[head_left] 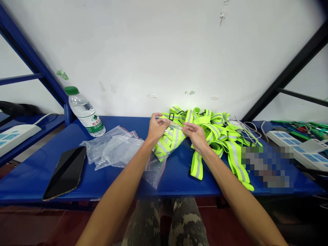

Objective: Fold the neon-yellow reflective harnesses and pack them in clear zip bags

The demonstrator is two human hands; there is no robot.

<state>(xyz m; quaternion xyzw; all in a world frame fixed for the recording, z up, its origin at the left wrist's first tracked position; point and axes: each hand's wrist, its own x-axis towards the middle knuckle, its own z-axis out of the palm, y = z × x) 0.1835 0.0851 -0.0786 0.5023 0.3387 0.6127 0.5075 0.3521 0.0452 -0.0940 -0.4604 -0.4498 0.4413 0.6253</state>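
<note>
- Zip bag point(155, 174): one, top edge held up over the blue worktop point(179, 184), yellow strap inside
- Left hand point(157, 129), right hand point(196, 136): fingers point(188, 127) pinched on that edge
- Hi-vis strap pile point(220, 136) just right
- Also: water bottle point(85, 114), phone point(64, 172), two power strips point(15, 136), loose bags point(112, 148)

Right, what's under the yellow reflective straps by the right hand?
Blue bench shows around the yellow reflective straps; whatever lies directly beneath them is covered, and the right hand hides part of them.
</note>
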